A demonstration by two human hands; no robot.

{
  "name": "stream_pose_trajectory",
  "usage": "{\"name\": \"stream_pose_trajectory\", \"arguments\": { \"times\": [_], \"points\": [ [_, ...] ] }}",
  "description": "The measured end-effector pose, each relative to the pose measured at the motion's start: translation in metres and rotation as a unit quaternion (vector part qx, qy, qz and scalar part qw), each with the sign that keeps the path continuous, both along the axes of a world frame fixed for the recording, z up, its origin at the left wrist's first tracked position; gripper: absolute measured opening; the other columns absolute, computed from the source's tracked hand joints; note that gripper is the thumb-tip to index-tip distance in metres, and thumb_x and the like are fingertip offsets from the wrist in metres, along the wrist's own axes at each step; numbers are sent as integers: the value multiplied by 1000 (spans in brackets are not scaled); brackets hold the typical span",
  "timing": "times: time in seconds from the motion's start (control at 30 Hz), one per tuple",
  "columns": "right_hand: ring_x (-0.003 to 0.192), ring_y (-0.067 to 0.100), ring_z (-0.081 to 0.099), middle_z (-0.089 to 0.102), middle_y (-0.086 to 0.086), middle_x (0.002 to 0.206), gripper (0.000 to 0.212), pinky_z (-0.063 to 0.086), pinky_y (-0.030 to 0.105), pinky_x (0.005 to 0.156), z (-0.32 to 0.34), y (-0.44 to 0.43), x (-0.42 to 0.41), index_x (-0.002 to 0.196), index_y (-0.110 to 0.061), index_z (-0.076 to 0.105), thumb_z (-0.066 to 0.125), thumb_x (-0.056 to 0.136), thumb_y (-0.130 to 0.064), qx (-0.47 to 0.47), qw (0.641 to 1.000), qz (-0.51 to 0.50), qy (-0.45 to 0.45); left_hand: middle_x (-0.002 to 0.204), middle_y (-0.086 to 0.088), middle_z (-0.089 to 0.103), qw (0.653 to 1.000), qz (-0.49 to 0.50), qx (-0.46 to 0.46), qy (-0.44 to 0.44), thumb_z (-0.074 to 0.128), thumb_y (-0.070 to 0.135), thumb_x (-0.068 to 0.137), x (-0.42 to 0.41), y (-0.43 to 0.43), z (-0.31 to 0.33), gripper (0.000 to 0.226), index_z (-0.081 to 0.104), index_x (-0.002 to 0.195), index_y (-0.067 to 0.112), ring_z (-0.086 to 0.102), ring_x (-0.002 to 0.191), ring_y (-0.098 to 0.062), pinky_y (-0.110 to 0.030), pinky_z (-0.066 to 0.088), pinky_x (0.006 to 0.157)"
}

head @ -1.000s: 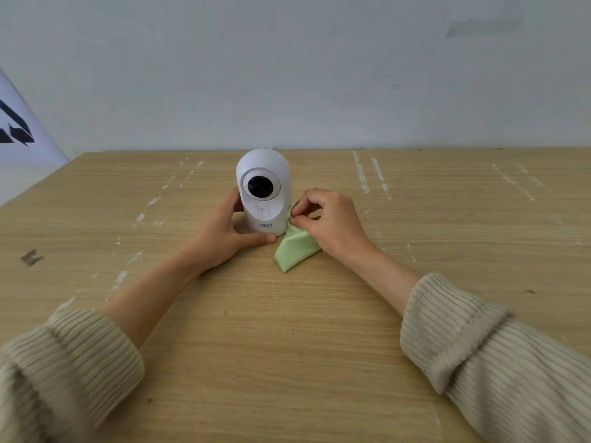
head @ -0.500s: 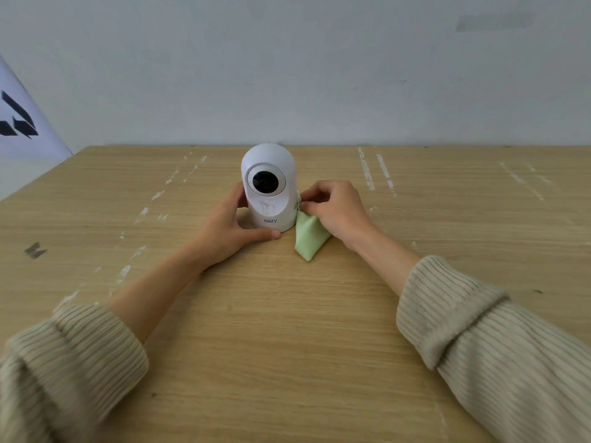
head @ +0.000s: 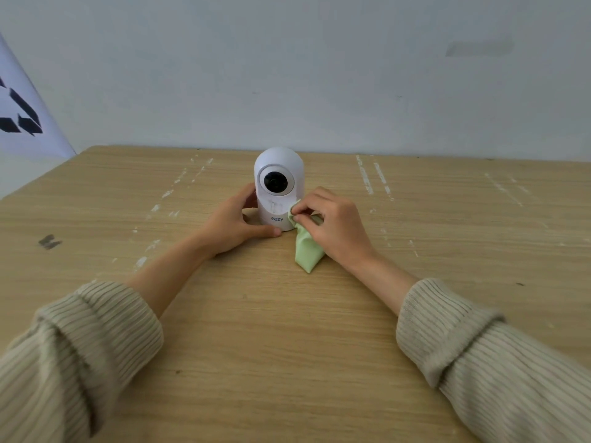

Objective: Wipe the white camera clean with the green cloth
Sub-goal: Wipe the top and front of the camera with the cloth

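The white camera [head: 279,190] is being kept upright, lens facing the wearer, gripped at its base by the left hand [head: 233,225]; beside it, the green cloth [head: 307,247] is being pinched by the right hand [head: 335,225].

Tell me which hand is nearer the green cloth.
Right. The right hand pinches the green cloth against the camera's lower right side. The left hand cups the camera's other side, apart from the cloth.
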State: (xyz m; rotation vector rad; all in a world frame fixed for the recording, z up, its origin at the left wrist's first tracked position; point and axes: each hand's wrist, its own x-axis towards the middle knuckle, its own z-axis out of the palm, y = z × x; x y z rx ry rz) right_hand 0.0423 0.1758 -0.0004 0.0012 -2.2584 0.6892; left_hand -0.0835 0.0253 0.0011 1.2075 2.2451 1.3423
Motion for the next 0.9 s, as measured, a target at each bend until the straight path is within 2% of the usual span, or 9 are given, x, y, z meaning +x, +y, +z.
{"name": "stream_pose_trajectory", "arguments": {
  "times": [0.13,0.2,0.3,0.43,0.63,0.7,0.8,0.9],
  "points": [
    [73,17,63,68,3,79,9,48,18,69,2,-3,0,75,-5,70,76,71,1,-69,998,-5,-1,126,12,61,1000,6,9,-5,86,25,64,-2,1,-3,78,47,132,27,54,117,-1,-22,41,82],
    [74,16,64,68,0,79,9,49,19,71,1,-1,1,76,-6,71,76,71,-1,-77,997,-9,-18,125,10,61,1000,10,12,-7,87,28,62,-4,0,-4,81,47,132,29,55,118,-3,-25,43,83],
    [74,16,63,69,4,80,8,50,25,71,0,-4,2,78,-5,73,76,73,-1,-33,999,-4,-14,123,7,62,1000,17,23,-4,88,28,60,-3,1,-6,82,48,132,27,56,116,-5,-24,43,80],
    [75,16,63,69,6,83,12,50,25,69,0,-5,0,86,-6,74,75,75,0,-5,999,-20,39,121,5,63,999,20,38,-1,87,24,61,-1,1,-6,80,49,132,24,57,113,-5,-19,42,78],
    [75,18,64,69,7,84,16,52,30,69,1,-3,2,92,-4,74,73,77,1,62,997,-12,51,125,4,63,999,-4,35,-18,85,17,66,-6,-2,-6,77,49,133,24,57,117,-9,-26,49,89],
    [74,19,64,69,7,83,16,53,32,68,0,-3,3,94,-3,74,72,78,0,89,995,-5,46,126,3,62,999,-14,32,-29,83,13,68,-9,-3,-7,77,48,135,23,56,119,-10,-24,48,89],
    [72,21,63,67,8,81,13,51,30,68,0,-4,2,93,-2,74,69,81,-1,127,990,-7,53,129,4,61,999,-31,21,-35,81,11,71,-14,-4,-7,76,45,137,22,54,122,-8,-21,44,88],
    [71,22,61,65,9,79,14,50,27,66,-2,-8,-1,93,-1,73,69,80,0,169,984,-21,57,130,4,60,999,-34,17,-34,80,13,72,-17,-5,-7,77,43,139,24,53,124,-8,-28,45,94]
  ]
}}
